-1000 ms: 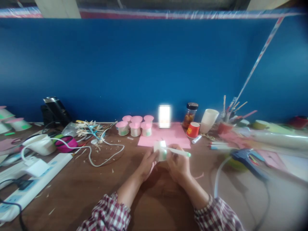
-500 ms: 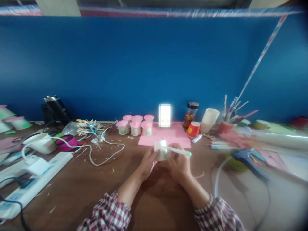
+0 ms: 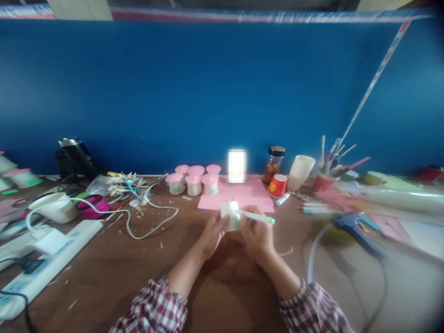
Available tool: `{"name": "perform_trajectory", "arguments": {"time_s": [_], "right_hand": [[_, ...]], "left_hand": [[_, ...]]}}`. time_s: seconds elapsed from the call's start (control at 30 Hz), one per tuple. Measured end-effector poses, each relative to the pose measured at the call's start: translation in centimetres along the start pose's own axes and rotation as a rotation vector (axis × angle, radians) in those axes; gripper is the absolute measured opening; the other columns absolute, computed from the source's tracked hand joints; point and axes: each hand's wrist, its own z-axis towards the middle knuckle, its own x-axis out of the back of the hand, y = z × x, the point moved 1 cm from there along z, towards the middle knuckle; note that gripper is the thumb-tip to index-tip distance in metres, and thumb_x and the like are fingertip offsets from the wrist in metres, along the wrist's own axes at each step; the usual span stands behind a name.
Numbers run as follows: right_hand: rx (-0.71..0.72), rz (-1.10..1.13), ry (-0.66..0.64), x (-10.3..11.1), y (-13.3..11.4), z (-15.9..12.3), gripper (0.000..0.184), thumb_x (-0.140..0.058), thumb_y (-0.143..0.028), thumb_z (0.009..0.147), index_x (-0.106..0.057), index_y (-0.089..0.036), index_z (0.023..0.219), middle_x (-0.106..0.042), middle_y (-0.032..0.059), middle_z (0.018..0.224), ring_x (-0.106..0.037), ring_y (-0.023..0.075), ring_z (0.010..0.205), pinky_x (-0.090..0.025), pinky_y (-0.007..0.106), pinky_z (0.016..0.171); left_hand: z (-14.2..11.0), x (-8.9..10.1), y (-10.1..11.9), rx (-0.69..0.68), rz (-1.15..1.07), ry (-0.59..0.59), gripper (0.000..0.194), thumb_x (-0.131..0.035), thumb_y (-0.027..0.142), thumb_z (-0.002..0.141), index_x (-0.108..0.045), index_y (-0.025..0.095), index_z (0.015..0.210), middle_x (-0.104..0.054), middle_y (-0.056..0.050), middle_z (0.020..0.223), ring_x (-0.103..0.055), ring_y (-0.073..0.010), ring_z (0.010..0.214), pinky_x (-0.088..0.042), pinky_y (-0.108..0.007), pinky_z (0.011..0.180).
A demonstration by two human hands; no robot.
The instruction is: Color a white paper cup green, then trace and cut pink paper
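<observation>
Over the table's middle, my left hand (image 3: 212, 235) is closed on a small white paper cup (image 3: 229, 213) with a green patch on its side. A white marker with a green end (image 3: 258, 217) is gripped in my right hand (image 3: 257, 238), its tip side toward the cup. Just beyond both hands lies a sheet of pink paper (image 3: 253, 192). To its left, several white cups with pink round tops (image 3: 194, 185) stand in a cluster. The marker's tip is too blurred to tell whether it touches the cup.
At left are a white power strip (image 3: 52, 273), a white cable (image 3: 145, 236), a pink-and-black tape roll (image 3: 93, 206) and a black flask (image 3: 79, 157). On the right stand a red paper cup (image 3: 277, 186), a lidded jar (image 3: 274, 164), a white cup (image 3: 301, 172) and a blue glue gun (image 3: 359, 233).
The whole view has shifted very slightly. My hands keep nearly the same pose, with the cup in the left and the marker in the right.
</observation>
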Motion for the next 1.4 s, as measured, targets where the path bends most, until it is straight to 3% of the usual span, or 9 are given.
{"name": "perform_trajectory", "arguments": {"time_s": [0.63, 1.4], "right_hand": [[0.005, -0.004, -0.001, -0.10, 0.10, 0.04, 0.017, -0.052, -0.029, 0.083, -0.062, -0.016, 0.088, -0.063, 0.0012, 0.067, -0.054, 0.0115, 0.052, -0.043, 0.021, 0.049], [-0.030, -0.011, -0.003, -0.06, 0.00, -0.09, 0.017, -0.051, -0.029, 0.083, -0.062, -0.017, 0.087, -0.063, 0.0010, 0.066, -0.056, 0.0119, 0.052, -0.043, 0.021, 0.050]], "left_hand": [[-0.01, 0.33, -0.22, 0.035, 0.046, 0.051, 0.039, -0.065, 0.037, 0.078, -0.058, 0.028, 0.115, -0.059, -0.005, 0.124, -0.052, -0.0267, 0.116, -0.033, -0.044, 0.101], [0.06, 0.19, -0.14, 0.019, 0.023, 0.018, 0.038, -0.066, 0.037, 0.078, -0.059, 0.027, 0.114, -0.061, -0.006, 0.122, -0.055, -0.0246, 0.112, -0.036, -0.041, 0.098]]}}
